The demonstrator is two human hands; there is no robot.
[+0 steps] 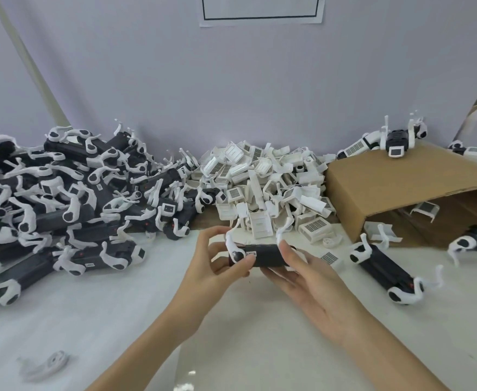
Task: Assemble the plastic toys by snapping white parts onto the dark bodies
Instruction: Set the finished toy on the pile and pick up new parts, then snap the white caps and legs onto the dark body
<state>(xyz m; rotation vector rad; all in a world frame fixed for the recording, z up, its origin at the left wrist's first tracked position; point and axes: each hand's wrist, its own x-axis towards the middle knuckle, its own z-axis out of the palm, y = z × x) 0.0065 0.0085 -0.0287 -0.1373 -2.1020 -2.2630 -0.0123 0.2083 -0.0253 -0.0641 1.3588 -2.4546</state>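
Both hands share the grip on one dark body (262, 253), held above the surface (245, 334) in mid-frame. Left hand (217, 266) curls thumb and fingers round its left end; right hand (307, 277) cradles the right end from beneath, fingers bent around it. Two white legs (231, 238) stand up from it. Two heaps lie behind: dark bodies (62, 198) left, white parts (265, 187) centre.

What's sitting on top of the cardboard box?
On the cardboard box rest assembled toys, dark bodies with white parts. Underneath, a white part shows; deeper inside is hidden.
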